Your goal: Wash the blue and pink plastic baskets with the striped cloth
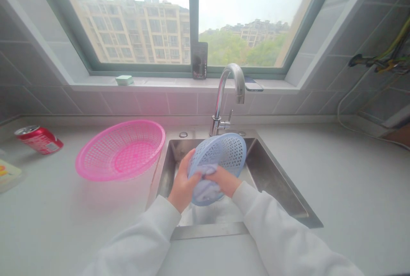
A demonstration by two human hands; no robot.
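You have one blue basket [235,152] over the one sink [275,186], tipped on its side with its hollow turned partly toward you. Your left hand [183,184], above the left part of the sink, is curled round the basket's left rim, thumb in front; most of its fingers are hidden behind. Your right hand [226,180], above the middle of the sink, is bunched round one pale cloth [206,188], which lies wadded against the lower inside of the basket. How tightly either grips, you cannot tell. Two white sleeves [256,203] reach in from the near side of the sink.

One tap [221,97] rises behind the sink, and two round caps [183,135] sit at its back edge, one on each side of the tap. Just left of the sink stands one pink basket [137,156] on the counter [352,182]. Farther left of the sink lies one red can [43,139] on its side, and nearer you one tub [8,175], cut off by the view. On the sill [153,83] beyond the sink are three things: one phone [200,60] propped upright, one flat slab [254,85] to its right, and one green block [124,80] to its left.
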